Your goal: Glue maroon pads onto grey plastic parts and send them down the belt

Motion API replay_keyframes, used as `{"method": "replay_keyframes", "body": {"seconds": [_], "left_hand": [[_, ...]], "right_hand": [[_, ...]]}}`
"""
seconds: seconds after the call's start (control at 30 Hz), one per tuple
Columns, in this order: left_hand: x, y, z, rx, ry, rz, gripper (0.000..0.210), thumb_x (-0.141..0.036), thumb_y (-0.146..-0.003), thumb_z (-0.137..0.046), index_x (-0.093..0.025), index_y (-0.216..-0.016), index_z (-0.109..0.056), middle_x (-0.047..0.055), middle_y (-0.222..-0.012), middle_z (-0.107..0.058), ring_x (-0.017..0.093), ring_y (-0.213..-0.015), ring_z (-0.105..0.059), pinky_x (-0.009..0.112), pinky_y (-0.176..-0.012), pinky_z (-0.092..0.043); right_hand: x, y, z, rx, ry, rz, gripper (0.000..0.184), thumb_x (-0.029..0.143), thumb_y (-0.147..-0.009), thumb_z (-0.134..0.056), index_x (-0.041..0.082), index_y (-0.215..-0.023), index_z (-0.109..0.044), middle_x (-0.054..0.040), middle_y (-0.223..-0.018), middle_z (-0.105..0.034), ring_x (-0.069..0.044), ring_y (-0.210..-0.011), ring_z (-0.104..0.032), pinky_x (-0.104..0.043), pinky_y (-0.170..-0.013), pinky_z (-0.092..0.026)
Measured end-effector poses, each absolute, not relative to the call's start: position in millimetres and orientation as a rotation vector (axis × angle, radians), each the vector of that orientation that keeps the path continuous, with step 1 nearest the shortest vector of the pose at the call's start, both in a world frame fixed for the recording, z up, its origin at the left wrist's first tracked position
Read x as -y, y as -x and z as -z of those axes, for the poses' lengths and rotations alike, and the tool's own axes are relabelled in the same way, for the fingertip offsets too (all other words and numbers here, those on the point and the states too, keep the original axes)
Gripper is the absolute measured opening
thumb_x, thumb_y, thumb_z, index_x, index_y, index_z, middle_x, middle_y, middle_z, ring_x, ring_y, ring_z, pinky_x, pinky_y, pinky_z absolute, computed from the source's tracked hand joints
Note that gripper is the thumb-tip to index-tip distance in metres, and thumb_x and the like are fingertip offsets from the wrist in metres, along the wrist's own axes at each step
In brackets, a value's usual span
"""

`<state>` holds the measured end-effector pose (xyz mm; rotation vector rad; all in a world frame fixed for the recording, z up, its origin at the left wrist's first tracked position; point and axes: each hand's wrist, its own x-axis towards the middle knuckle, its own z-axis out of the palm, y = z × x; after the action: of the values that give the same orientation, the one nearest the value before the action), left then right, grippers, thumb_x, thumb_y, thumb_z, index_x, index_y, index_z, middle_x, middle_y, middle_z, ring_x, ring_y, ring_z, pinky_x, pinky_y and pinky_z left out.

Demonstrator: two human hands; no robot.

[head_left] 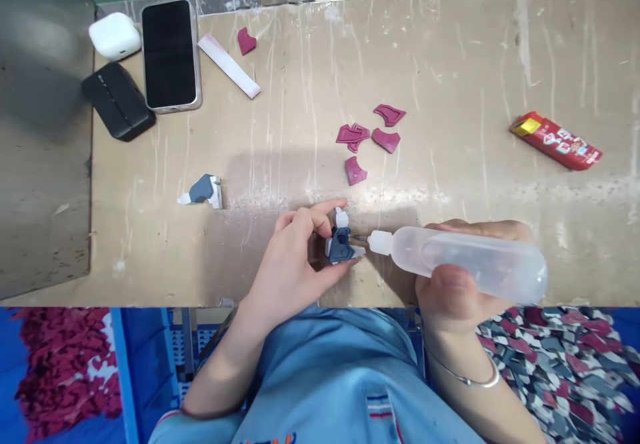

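My left hand point(300, 254) pinches a small dark blue-grey and white plastic part point(341, 244) just above the table. In my right hand point(457, 291) lies a translucent squeeze bottle point(475, 257), tipped on its side. Its thin nozzle points left, close to the part; whether the tip touches cannot be made out. Beyond my hands several maroon plastic pieces point(386, 140) are scattered on the tabletop. Off to the left sits another grey and white part point(203, 191), apart from both hands.
A phone point(170, 54), a white earbud case point(115, 36), a black box point(119, 101) and a white strip point(229, 65) lie at the back left. A red packet point(557, 141) is on the right. Below the table edge, bins hold maroon pieces point(70, 371) and mixed parts point(565, 364).
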<state>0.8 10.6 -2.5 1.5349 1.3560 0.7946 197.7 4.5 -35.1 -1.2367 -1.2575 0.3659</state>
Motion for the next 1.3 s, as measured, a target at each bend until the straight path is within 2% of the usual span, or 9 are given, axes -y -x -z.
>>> {"method": "replay_keyframes", "body": {"seconds": [0.2, 0.33, 0.47, 0.77, 0.87, 1.03, 1.17, 1.23, 1.3], "left_hand": [[-11, -1, 4, -1.357, -1.603, -0.795, 0.045, -0.012, -0.085, -0.086, -0.028, -0.097, -0.046, 0.004, -0.145, -0.077, 0.025, -0.111, -0.078, 0.047, -0.107, -0.052], [-13, -1, 4, -1.365, -1.622, -0.787, 0.045, -0.012, -0.086, -0.086, -0.028, -0.096, -0.045, 0.003, -0.145, -0.077, 0.026, -0.117, -0.077, 0.044, -0.106, -0.053], [-13, -1, 2, -1.35, -1.64, -0.784, 0.044, -0.009, -0.086, -0.083, -0.027, -0.096, -0.045, 0.003, -0.146, -0.076, 0.024, -0.114, -0.078, 0.043, -0.106, -0.052], [-13, -2, 0, -1.352, -1.681, -0.772, 0.047, 0.003, -0.079, -0.074, -0.028, -0.097, -0.043, 0.0, -0.147, -0.076, 0.023, -0.124, -0.077, 0.038, -0.102, -0.051], [-13, -2, 0, -1.352, -1.694, -0.776, 0.047, 0.003, -0.081, -0.076, -0.028, -0.097, -0.043, 0.0, -0.145, -0.077, 0.023, -0.124, -0.078, 0.038, -0.103, -0.052], [-13, -3, 1, -1.364, -1.717, -0.791, 0.047, -0.004, -0.085, -0.083, -0.028, -0.097, -0.044, -0.001, -0.141, -0.079, 0.023, -0.125, -0.078, 0.037, -0.102, -0.053], [-14, -4, 2, -1.372, -1.707, -0.79, 0.048, -0.004, -0.086, -0.084, -0.028, -0.097, -0.044, -0.001, -0.141, -0.078, 0.023, -0.127, -0.077, 0.037, -0.103, -0.053], [-14, -4, 2, -1.363, -1.708, -0.794, 0.048, -0.004, -0.085, -0.084, -0.028, -0.097, -0.044, 0.0, -0.142, -0.078, 0.024, -0.129, -0.077, 0.038, -0.104, -0.053], [-13, -3, 2, -1.351, -1.717, -0.799, 0.048, -0.004, -0.085, -0.084, -0.028, -0.097, -0.044, 0.0, -0.142, -0.078, 0.024, -0.129, -0.077, 0.039, -0.103, -0.053]], "right_hand": [[-1, -196, 31, 1.394, 1.304, -0.253, 0.032, 0.061, -0.102, -0.07, 0.029, -0.102, -0.072, -0.0045, -0.081, -0.062, -0.027, -0.068, -0.065, -0.04, -0.056, -0.052], [2, -198, 32, 1.395, 1.312, -0.255, 0.029, 0.057, -0.102, -0.071, 0.028, -0.104, -0.073, -0.0057, -0.083, -0.062, -0.029, -0.072, -0.066, -0.042, -0.061, -0.053], [5, -199, 33, 1.413, 1.28, -0.344, 0.025, 0.052, -0.103, -0.07, 0.028, -0.109, -0.075, -0.007, -0.087, -0.064, -0.028, -0.073, -0.065, -0.041, -0.061, -0.051], [8, -201, 27, 1.452, 1.269, -0.483, 0.031, 0.058, -0.104, -0.066, 0.028, -0.101, -0.071, -0.0036, -0.08, -0.062, -0.022, -0.062, -0.06, -0.037, -0.049, -0.044], [8, -203, 26, 1.426, 1.279, -0.454, 0.032, 0.057, -0.102, -0.069, 0.026, -0.093, -0.071, -0.0036, -0.077, -0.059, -0.022, -0.06, -0.06, -0.036, -0.048, -0.043], [9, -204, 30, 1.31, 1.309, -0.453, 0.032, 0.057, -0.098, -0.071, 0.025, -0.094, -0.072, -0.005, -0.079, -0.059, -0.024, -0.062, -0.06, -0.039, -0.053, -0.047], [0, -203, 31, 1.268, 1.276, -0.293, 0.041, 0.059, -0.088, -0.079, 0.022, -0.073, -0.068, -0.0023, -0.064, -0.054, -0.02, -0.052, -0.055, -0.034, -0.048, -0.041], [-4, -202, 32, 1.269, 1.261, -0.237, 0.042, 0.059, -0.085, -0.081, 0.021, -0.07, -0.07, -0.0024, -0.061, -0.056, -0.019, -0.049, -0.055, -0.032, -0.046, -0.036], [-6, -202, 32, 1.282, 1.279, -0.217, 0.04, 0.06, -0.087, -0.08, 0.022, -0.076, -0.074, -0.0046, -0.065, -0.063, -0.021, -0.053, -0.059, -0.033, -0.047, -0.038]]}}
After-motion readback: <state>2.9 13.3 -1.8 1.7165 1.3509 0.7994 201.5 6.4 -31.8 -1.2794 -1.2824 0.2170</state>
